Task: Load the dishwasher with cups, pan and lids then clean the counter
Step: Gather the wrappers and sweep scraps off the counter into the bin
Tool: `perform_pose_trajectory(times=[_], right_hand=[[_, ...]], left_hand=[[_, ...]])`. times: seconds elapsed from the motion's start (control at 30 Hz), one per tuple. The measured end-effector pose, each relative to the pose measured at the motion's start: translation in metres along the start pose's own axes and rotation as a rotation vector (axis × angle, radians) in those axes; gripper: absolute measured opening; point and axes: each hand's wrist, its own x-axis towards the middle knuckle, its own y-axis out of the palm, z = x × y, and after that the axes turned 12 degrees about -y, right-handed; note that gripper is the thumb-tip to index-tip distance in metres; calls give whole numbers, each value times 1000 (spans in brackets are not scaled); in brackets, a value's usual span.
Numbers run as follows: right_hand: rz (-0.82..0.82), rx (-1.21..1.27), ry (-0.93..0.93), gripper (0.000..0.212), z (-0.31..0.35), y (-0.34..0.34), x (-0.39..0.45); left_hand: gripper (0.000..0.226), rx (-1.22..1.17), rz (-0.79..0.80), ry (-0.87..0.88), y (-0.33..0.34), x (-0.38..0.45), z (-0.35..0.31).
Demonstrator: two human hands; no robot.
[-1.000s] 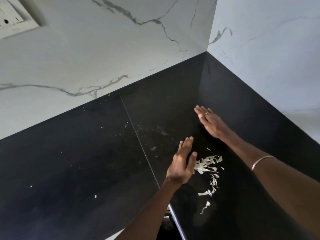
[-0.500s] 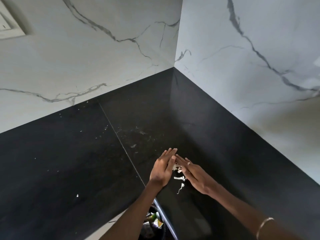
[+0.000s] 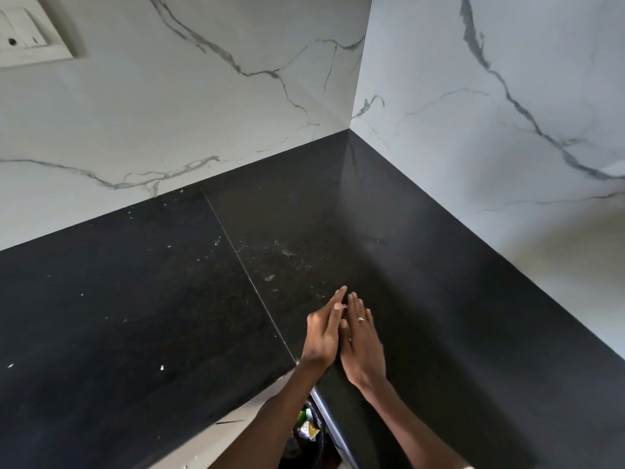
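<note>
A black stone counter [image 3: 169, 316] fills an inner corner between two marble walls. My left hand [image 3: 323, 333] and my right hand [image 3: 363, 340] stand on edge on it near the front corner, fingers straight, pressed side by side with palms facing each other. A ring shows on the right hand. The pale peel scraps lie hidden between the two palms; only a sliver shows at the fingertips. Small white crumbs [image 3: 161, 367] and a few specks [image 3: 269, 277] dot the counter to the left and behind the hands.
Below the counter's inner front corner a dark bin with colourful wrappers [image 3: 306, 428] sits under my forearms. A beige wall socket [image 3: 30, 35] is at the upper left. Marble walls [image 3: 473, 113] close the counter at the back and right.
Both hands came together from apart, sweeping the pale scraps into a pile that is now covered between the palms. They have slid a little toward the counter's front edge.
</note>
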Motion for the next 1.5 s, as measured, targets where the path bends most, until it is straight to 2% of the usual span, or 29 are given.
perform_pose_trajectory(times=[0.1, 0.2, 0.27, 0.4, 0.63, 0.73, 0.8, 0.9, 0.97, 1.07, 1.13, 1.23, 1.33, 1.43, 1.5], right_hand=[[-36, 272, -48, 56, -4, -8, 14], [-156, 261, -30, 58, -37, -29, 33], [-79, 171, -78, 57, -51, -39, 44], [186, -19, -322, 48, -39, -32, 46], [295, -12, -390, 45, -16, -25, -1], [187, 177, -345, 47, -11, -22, -30], [-21, 321, -199, 46, -10, -21, -47], [-248, 343, 19, 52, -6, -13, -69], [-291, 293, 79, 58, 0, -3, -76], [-250, 225, 88, 58, 13, 7, -65], [-217, 214, 10, 53, 19, 10, -60], [-315, 325, -52, 48, 12, 7, -58], [-334, 373, -98, 44, -2, 4, -55], [-201, 354, -197, 41, -10, 4, -40], [-168, 359, -260, 40, -13, 2, -31]], left_hand=[[39, -116, -68, -33, -2, -3, -1], [42, -201, -169, -72, -2, -7, 1], [43, -277, -210, -86, -1, -9, 1], [42, -388, -256, -107, 0, -9, -2], [39, -449, -242, -105, -3, -25, 4], [43, -408, -200, -116, -4, -38, 12], [46, -302, -156, -118, -4, -45, 18], [41, -144, -73, -191, -3, -49, 19], [42, -128, -58, -233, 0, -54, 15], [44, -189, -11, -234, 5, -66, 7], [39, -322, -49, -174, 7, -80, 7], [36, -596, -387, -114, 3, -106, 20], [41, -953, -653, -179, -2, -131, 42], [47, -1243, -710, -185, -5, -134, 55], [51, -1464, -705, -204, -3, -124, 56]])
